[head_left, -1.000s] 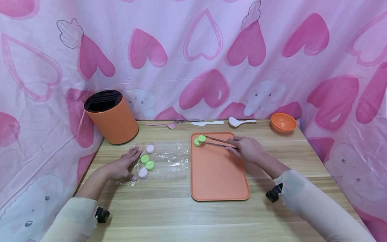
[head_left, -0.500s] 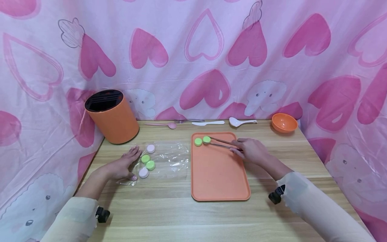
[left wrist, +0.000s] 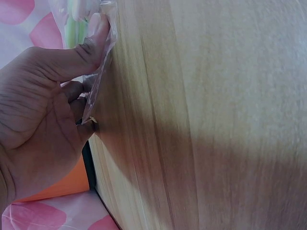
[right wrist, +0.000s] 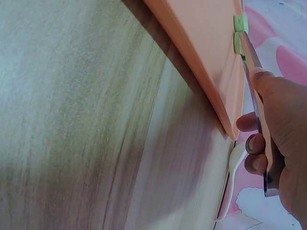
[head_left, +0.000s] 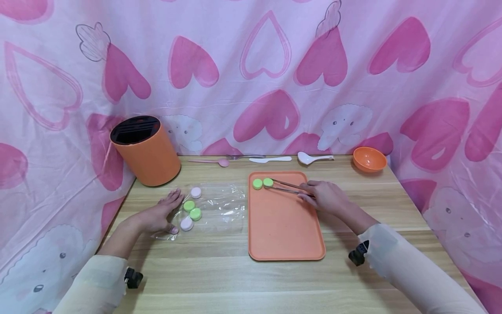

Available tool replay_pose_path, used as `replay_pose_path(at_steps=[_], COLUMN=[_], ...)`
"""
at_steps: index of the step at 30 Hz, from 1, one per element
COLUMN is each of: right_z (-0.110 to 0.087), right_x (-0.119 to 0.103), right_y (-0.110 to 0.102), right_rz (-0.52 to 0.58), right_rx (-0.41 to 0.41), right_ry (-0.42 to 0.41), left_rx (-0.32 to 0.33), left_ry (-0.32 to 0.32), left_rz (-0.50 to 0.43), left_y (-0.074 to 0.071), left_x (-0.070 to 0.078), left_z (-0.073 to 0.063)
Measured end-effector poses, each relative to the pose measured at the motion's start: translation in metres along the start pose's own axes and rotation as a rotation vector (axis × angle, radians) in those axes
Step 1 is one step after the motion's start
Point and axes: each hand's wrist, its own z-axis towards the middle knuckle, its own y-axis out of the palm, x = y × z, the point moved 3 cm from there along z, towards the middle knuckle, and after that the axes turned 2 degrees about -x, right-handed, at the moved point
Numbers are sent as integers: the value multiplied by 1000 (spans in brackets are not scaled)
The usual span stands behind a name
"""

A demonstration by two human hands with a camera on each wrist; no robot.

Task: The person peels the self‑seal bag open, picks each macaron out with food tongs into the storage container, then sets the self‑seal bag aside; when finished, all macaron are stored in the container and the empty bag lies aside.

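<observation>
My right hand (head_left: 327,196) grips metal tongs (right wrist: 251,51) over the upper part of the orange tray (head_left: 284,231). Between the tongs' tips sits a green macaron (head_left: 268,182), close beside another green macaron (head_left: 257,184) in the tray's upper left corner. Left of the tray, my left hand (head_left: 158,214) rests with fingers spread on the end of a clear plastic bag (left wrist: 101,72). At that end of the plastic, two green macarons (head_left: 195,214) and two pale ones (head_left: 186,224) form an uneven line.
An orange knife block (head_left: 150,157) stands at the back left. Along the back edge lie a pink spoon (head_left: 222,162), a fork (head_left: 239,157), a white knife (head_left: 270,159) and a white spoon (head_left: 307,158). An orange bowl (head_left: 369,159) is at the back right.
The tongs and their green macaron have shifted right, from overlapping the other macaron to beside it. In the last half second little has moved. My left hand stays in place.
</observation>
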Motion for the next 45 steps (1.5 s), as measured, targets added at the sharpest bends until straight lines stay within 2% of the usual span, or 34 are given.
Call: replay_pose_path(at_steps=[11, 16, 22, 31, 42, 45], right_z=[-2, -1, 5, 15, 37, 45], right_x=[2, -4, -23, -52, -81, -92], right_y=[0, -4, -8, -6, 4, 8], right_rz=[9, -19, -70, -121, -114, -97], right_rx=[30, 38, 77, 179, 182, 163], right_ry=[1, -8, -94, -276, -389, -390], left_rx=[-6, -7, -9, 5, 10, 8], left_ry=[2, 3, 6, 17, 30, 27], left_rz=[5, 0, -3, -2, -15, -16], left_y=[0, 0, 1, 0, 0, 0], left_x=[1, 0, -1, 1, 1, 2], left_z=[1, 0, 0, -1, 0, -1])
